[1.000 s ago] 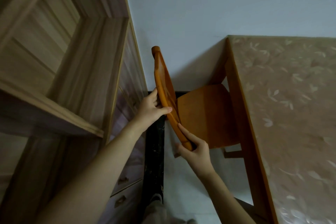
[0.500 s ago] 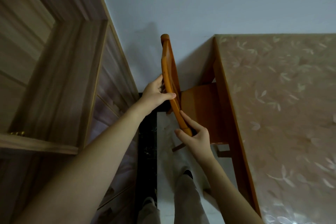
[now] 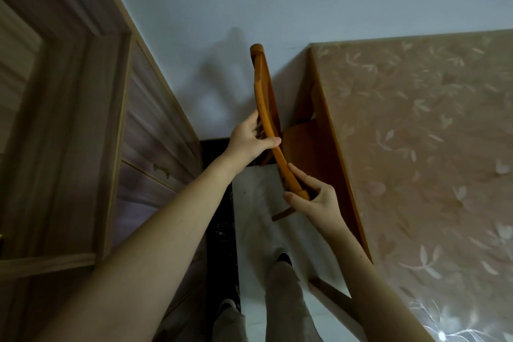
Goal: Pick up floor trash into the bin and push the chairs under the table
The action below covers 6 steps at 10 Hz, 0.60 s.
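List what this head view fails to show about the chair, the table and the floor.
- Chair seat: mostly hidden under the table.
- Chair legs: only bits show, the rest covered by the backrest and right hand.
- Left hand fingers: behind the backrest.
- Table: cut off at the right and bottom edges.
- Floor: largely blocked by arms and legs; no trash or bin visible.

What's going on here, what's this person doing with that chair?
A person is pushing a wooden chair in under the table. The left hand grips the curved top rail of the backrest midway along, and the right hand holds its near end. Most of the seat is already beneath the table edge, with only a part showing. The chair sits between the table and a wooden cabinet, near the wall.
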Each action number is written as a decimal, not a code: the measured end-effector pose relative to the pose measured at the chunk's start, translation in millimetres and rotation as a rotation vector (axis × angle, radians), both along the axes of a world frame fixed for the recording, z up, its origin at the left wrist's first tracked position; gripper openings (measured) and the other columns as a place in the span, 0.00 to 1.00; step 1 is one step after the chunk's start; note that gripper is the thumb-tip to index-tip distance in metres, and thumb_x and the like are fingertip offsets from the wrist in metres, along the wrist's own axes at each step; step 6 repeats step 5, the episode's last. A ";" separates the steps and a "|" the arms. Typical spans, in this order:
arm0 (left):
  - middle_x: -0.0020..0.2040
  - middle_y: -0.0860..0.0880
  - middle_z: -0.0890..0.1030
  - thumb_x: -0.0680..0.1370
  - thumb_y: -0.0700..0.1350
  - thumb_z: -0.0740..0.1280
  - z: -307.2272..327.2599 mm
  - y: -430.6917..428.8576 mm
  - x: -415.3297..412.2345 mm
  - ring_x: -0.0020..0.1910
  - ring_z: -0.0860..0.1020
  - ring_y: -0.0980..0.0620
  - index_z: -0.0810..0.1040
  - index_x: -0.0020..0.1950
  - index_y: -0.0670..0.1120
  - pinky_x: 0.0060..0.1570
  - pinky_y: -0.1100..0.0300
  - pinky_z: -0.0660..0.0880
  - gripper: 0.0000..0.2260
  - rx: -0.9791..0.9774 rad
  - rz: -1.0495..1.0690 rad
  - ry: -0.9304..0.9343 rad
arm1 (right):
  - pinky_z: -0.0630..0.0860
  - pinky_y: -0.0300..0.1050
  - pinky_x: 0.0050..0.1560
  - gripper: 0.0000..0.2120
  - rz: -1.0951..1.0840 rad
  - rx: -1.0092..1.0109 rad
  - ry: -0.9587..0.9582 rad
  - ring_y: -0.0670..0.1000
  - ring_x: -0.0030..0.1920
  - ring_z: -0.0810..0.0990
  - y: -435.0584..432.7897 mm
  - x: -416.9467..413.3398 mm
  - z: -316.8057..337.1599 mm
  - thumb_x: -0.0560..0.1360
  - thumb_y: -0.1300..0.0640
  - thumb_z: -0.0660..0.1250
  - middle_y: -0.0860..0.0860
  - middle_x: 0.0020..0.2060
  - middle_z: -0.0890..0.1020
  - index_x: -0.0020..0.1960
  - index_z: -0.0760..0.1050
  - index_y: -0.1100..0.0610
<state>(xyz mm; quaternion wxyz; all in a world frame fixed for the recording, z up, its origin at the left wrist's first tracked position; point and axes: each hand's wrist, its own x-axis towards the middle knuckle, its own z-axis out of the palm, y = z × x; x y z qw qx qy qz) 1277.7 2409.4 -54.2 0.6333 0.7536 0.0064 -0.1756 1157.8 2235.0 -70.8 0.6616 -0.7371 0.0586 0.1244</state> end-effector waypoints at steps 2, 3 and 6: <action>0.73 0.48 0.68 0.73 0.39 0.73 2.6 -5.7 2.9 0.68 0.67 0.56 0.58 0.77 0.50 0.63 0.63 0.67 0.37 -0.014 -0.006 -0.003 | 0.72 0.41 0.37 0.26 -0.026 0.005 0.042 0.50 0.29 0.72 -2.0 1.5 4.8 0.74 0.62 0.73 0.64 0.32 0.74 0.68 0.74 0.45; 0.72 0.49 0.70 0.74 0.40 0.73 7.3 -5.9 -3.2 0.68 0.69 0.56 0.59 0.77 0.49 0.63 0.63 0.70 0.36 0.019 0.014 -0.023 | 0.69 0.38 0.33 0.26 -0.045 0.006 0.053 0.45 0.26 0.69 0.9 -1.4 9.8 0.74 0.61 0.73 0.55 0.29 0.73 0.70 0.73 0.49; 0.68 0.47 0.75 0.77 0.41 0.69 26.0 -3.9 -32.8 0.65 0.73 0.50 0.68 0.73 0.48 0.65 0.48 0.72 0.25 0.214 0.102 -0.093 | 0.81 0.39 0.46 0.24 -0.070 0.043 0.057 0.47 0.45 0.85 -9.4 -1.7 35.8 0.72 0.62 0.75 0.49 0.48 0.85 0.67 0.76 0.58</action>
